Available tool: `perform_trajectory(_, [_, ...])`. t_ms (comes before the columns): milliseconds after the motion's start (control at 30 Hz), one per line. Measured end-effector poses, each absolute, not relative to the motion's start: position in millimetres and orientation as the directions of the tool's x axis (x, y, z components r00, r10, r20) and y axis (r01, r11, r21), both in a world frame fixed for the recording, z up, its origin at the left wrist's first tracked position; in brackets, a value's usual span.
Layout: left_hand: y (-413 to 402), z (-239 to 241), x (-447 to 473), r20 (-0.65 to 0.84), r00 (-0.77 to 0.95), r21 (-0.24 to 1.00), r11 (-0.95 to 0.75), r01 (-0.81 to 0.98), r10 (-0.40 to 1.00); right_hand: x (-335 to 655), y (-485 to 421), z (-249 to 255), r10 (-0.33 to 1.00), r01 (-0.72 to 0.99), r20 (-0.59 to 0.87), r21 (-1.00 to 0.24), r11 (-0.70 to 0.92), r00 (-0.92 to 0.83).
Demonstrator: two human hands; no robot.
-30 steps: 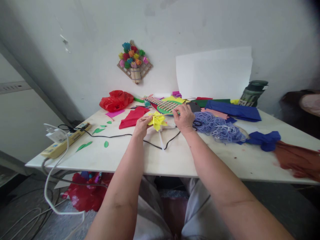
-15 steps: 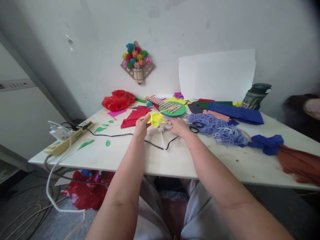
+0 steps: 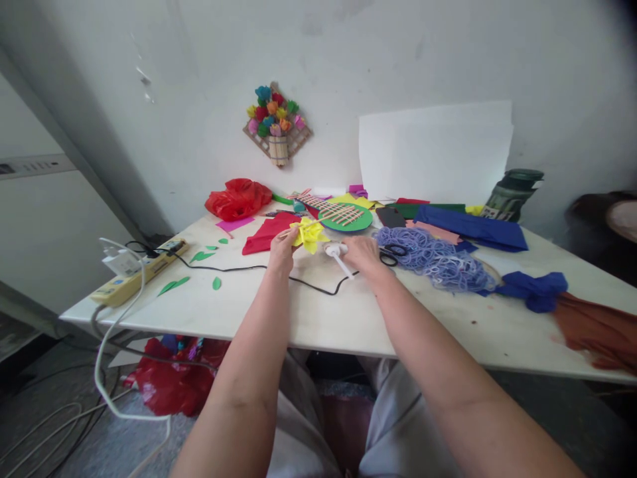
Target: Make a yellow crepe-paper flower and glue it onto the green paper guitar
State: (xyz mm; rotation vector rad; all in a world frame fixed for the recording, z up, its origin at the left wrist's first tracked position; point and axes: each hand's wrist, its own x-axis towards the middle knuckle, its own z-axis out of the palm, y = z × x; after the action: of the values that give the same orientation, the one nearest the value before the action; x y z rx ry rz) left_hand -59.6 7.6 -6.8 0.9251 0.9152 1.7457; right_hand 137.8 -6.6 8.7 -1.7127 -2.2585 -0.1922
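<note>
"What's hard to see?"

"Most of the fingers of the right hand point(image 3: 362, 252). They curl round a white plastic glue gun point(image 3: 336, 249) and cover a lot of it, so I can't tell how hard they squeeze. A thin black cord point(image 3: 318, 291) slips out of sight there. The black scissors point(image 3: 393, 255) show just their loops, and the crumpled brown paper point(image 3: 597, 328) is cut off at the side."

"And the left hand point(image 3: 283, 247)?"

"Nearly closed. Its fingertips pinch a bright yellow paper flower point(image 3: 309, 234) on a thin pale wooden stick point(image 3: 326, 218). The flower is over the white table point(image 3: 239, 312), between both hands."

"Which way does it point?"

"The petals spread all around. The long stick slants up to the right, and its tip gets lost against the round green card point(image 3: 365, 220). The gun's white rod point(image 3: 344, 267) points back toward the person, a bit right."
</note>
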Motion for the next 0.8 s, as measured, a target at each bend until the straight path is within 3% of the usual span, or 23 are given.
perform_trajectory(267, [10.5, -8.9, -61.5, 0.155, -0.333, 0.878, -0.284, -0.385, 0.93, 171.9, 2.3, 19.9, 0.931, 0.937, 0.355, -0.291, 0.195, -0.084])
perform_trajectory(367, [11.2, -9.6, -62.2, 0.152, -0.356, 0.885, -0.287, -0.366, 0.922, 186.6, 8.1, 20.6, 0.942, 0.81, 0.33, -0.532, 0.246, -0.07])
perform_trajectory(500, [11.2, -10.9, -61.9, 0.168, -0.343, 0.904, -0.283, -0.32, 0.924, 191.2, 5.2, 22.9, 0.95, 0.473, 0.303, -0.827, 0.303, -0.079])
perform_trajectory(633, [10.9, -11.8, -59.7, 0.178, -0.307, 0.917, -0.27, -0.292, 0.935, 180.1, -4.3, 26.7, 0.948, 0.312, 0.285, -0.896, 0.317, -0.145])
perform_trajectory(800, [8.2, -10.6, -55.8, 0.181, -0.26, 0.937, -0.247, -0.249, 0.949, 169.1, -9.5, 29.1, 0.951, 0.341, 0.277, -0.888, 0.308, -0.137])
